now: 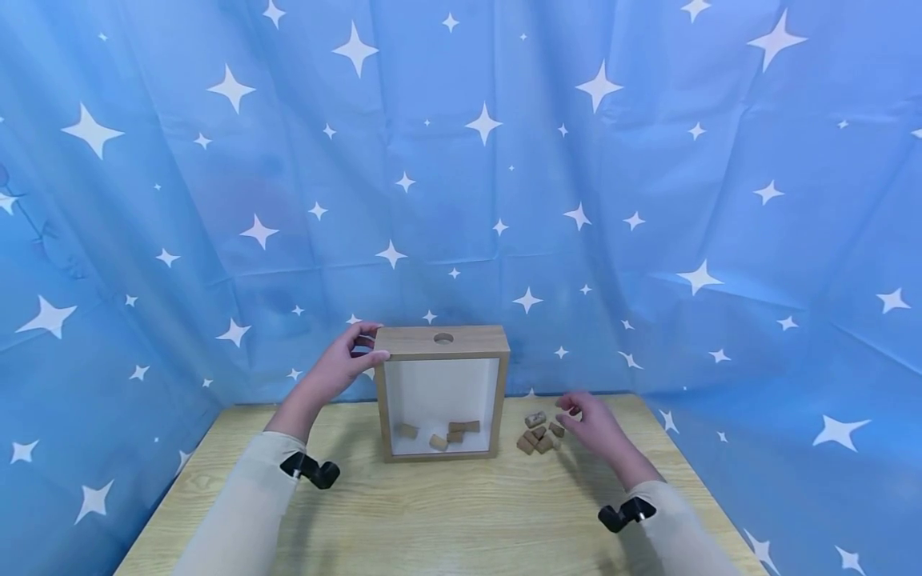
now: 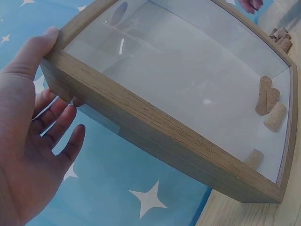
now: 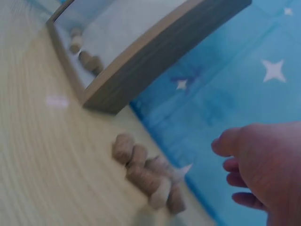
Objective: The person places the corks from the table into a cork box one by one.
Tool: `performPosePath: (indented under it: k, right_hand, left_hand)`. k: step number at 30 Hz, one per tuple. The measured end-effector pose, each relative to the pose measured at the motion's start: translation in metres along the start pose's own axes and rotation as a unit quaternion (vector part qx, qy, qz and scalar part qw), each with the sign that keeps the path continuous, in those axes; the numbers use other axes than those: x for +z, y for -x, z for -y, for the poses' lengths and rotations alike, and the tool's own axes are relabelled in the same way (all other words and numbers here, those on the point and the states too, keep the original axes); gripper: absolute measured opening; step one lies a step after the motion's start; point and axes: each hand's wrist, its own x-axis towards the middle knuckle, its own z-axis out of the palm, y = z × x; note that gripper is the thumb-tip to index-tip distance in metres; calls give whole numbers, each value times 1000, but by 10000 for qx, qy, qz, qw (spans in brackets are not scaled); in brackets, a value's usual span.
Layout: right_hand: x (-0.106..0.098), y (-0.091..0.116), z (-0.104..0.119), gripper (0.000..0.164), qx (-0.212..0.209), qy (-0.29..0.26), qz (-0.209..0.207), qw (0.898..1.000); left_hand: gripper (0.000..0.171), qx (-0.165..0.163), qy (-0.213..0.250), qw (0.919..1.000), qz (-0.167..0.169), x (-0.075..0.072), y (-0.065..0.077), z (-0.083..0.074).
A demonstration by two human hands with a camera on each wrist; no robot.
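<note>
A wooden shadow box (image 1: 442, 344) with a clear front and a round hole in its top stands upright on the table. Several corks (image 2: 275, 117) lie inside along its bottom. My left hand (image 1: 338, 364) grips the box's upper left corner, thumb on the front frame and fingers around the side towards the back. To the right of the box lies a small pile of loose corks (image 3: 146, 176). Just above and beside that pile is my right hand (image 1: 594, 424), its fingers loosely bent. Nothing shows between them in the right wrist view (image 3: 263, 165).
The pale wooden table (image 1: 446, 512) extends in front of the box. A blue curtain (image 1: 446, 200) with white stars hangs close behind the table and along both sides. Each wrist carries a small black camera (image 1: 310, 470).
</note>
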Motion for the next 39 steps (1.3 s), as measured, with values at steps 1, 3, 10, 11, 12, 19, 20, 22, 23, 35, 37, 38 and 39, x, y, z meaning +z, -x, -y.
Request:
performPosePath:
  k: [1, 3, 10, 11, 12, 19, 20, 22, 23, 35, 37, 38, 39]
  right_hand:
    - [3, 1, -4, 20, 0, -35, -19, 10000]
    - [9, 2, -10, 20, 67, -176, -2, 9998]
    - [21, 9, -22, 28, 588, -632, 250, 9960]
    - [22, 10, -22, 29, 603, -631, 273, 9958]
    - [24, 10, -23, 29, 627, -639, 285, 9956]
    - [34, 11, -37, 35, 365, -448, 483, 9972]
    - [35, 12, -40, 37, 361, -425, 504, 9972]
    - [37, 12, -44, 39, 307, -399, 544, 9972]
    - [38, 12, -47, 39, 305, -404, 549, 9972]
    - [40, 14, -52, 37, 270, -155, 549, 9980]
    - [40, 15, -52, 36, 307, -131, 546, 9980]
    - [41, 15, -52, 36, 326, -116, 533, 9980]
    - [41, 15, -53, 35, 339, -113, 521, 9980]
  left_hand:
    - [75, 3, 9, 10000, 0, 0, 0, 1]
    - [74, 8, 18, 10000, -7, 0, -1, 1]
    - [75, 18, -26, 10000, 13, 0, -1, 2]
    - [75, 19, -19, 10000, 14, 0, -1, 1]
    - [75, 25, -16, 10000, 17, 0, -1, 1]
    - [73, 17, -49, 10000, 8, 0, -1, 1]
    - [73, 19, -65, 10000, 2, 1, -1, 0]
    - [72, 38, -93, 9999, 6, 1, -1, -1]
    - [72, 48, -89, 9999, 8, 1, 0, -1]
    - [71, 72, -50, 10000, 16, 0, -2, 1]
    - [71, 66, -31, 10000, 21, 0, -2, 1]
    - [71, 64, -23, 10000, 24, 0, -1, 1]
    - [71, 54, -9, 10000, 16, 0, -1, 1]
